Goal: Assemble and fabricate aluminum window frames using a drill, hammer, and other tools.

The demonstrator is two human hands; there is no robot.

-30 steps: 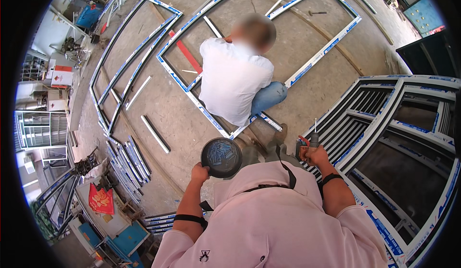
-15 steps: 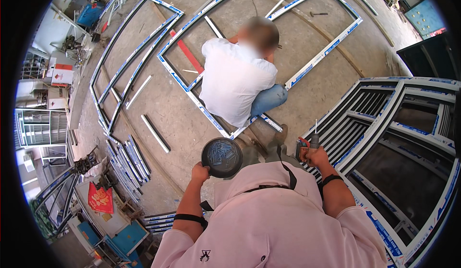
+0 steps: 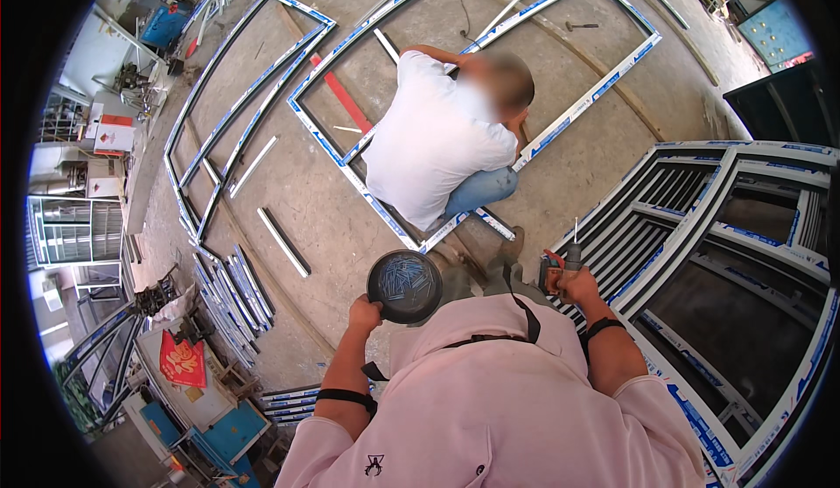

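Pan (image 3: 413,312): round, black; held out before waist, toward left; contains loose blue pieces (image 3: 403,275). Likely stiff, fairly light; contents may slide if tipped. Best hold: rim, kept level. Left hand (image 3: 365,314): fingers closed on near-left rim.

Drill (image 3: 573,256): in right hand (image 3: 577,286), fingers wrapped around it; probably heavy, hard; best held by handle.

Versus earlier frame: crouching co-worker (image 3: 437,138) leans farther right; pan, drill unmoved.

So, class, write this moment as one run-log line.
left hand: holds pan, blue pieces inside | right hand: holds drill | co-worker: crouches at frame
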